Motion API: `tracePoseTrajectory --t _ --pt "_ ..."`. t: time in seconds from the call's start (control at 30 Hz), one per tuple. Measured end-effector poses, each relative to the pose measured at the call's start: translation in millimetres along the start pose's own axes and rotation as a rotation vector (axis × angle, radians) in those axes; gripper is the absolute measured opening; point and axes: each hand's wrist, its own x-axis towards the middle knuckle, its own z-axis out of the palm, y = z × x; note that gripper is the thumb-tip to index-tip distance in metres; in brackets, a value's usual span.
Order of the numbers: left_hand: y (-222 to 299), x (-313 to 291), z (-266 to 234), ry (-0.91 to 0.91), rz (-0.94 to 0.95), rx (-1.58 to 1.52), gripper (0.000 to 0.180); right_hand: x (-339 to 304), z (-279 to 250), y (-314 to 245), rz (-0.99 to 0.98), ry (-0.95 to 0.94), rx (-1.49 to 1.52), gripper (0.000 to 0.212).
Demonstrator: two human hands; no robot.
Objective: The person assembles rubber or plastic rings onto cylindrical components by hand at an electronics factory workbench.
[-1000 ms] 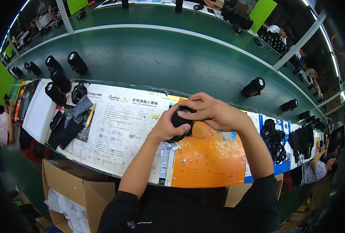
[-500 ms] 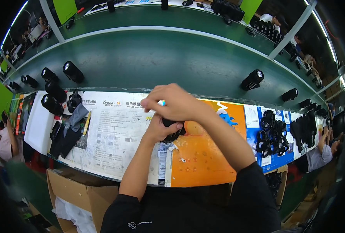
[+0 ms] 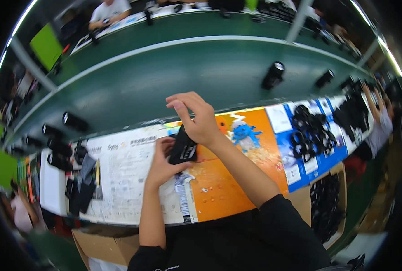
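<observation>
Holds 1 black cylinder [image 3: 183,150] in the left hand [image 3: 160,163], at the far left edge of the orange sheet [image 3: 219,194]. Curls left fingers around the outer side, with thumb across the near end; probably chosen for a steady grip with the upper end free. Positions the right hand [image 3: 195,119] above the far left corner of the orange sheet, close over the cylinder. Extends right fingers loosely, thumb set apart, with nothing visible between; probably angled so for access to the upper end.

Shows black straps [image 3: 307,133] heaped on the blue sheet [image 3: 327,165], right of the orange sheet; probably put there for short reach. Shows dark cloths [image 3: 352,118] farther right of the orange sheet, probably grouped apart from the straps to avoid mixing. Includes 1 spare cylinder [image 3: 273,76] and a 2nd spare cylinder [image 3: 325,78] on the green surface [image 3: 178,74], beyond the orange sheet toward the right; probably spaced to prevent knocking.

Cannot confirm contact between right hand and cylinder, because of overlap in this view. Hides the cylinder's near end behind the left thumb; blurs its pale markings. Leaves black contents of the cardboard box [image 3: 304,205], below right of the orange sheet, unidentifiable. Cuts off co-workers at the rim.
</observation>
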Motion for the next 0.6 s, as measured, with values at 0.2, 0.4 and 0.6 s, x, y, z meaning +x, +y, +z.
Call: tracePoseTrajectory --t 0.2,0.4,0.6 --pt "29 87 -69 0.17 0.282 0.333 0.066 -156 -171 -40 0.123 0.151 -0.244 0.013" --pt "65 226 -116 0.081 0.459 0.842 0.072 -395 -358 -143 0.732 0.898 -0.771 0.018" --pt "49 284 -88 -0.1 0.169 0.876 0.082 -601 -459 -233 1.53 0.984 -1.351 0.079"
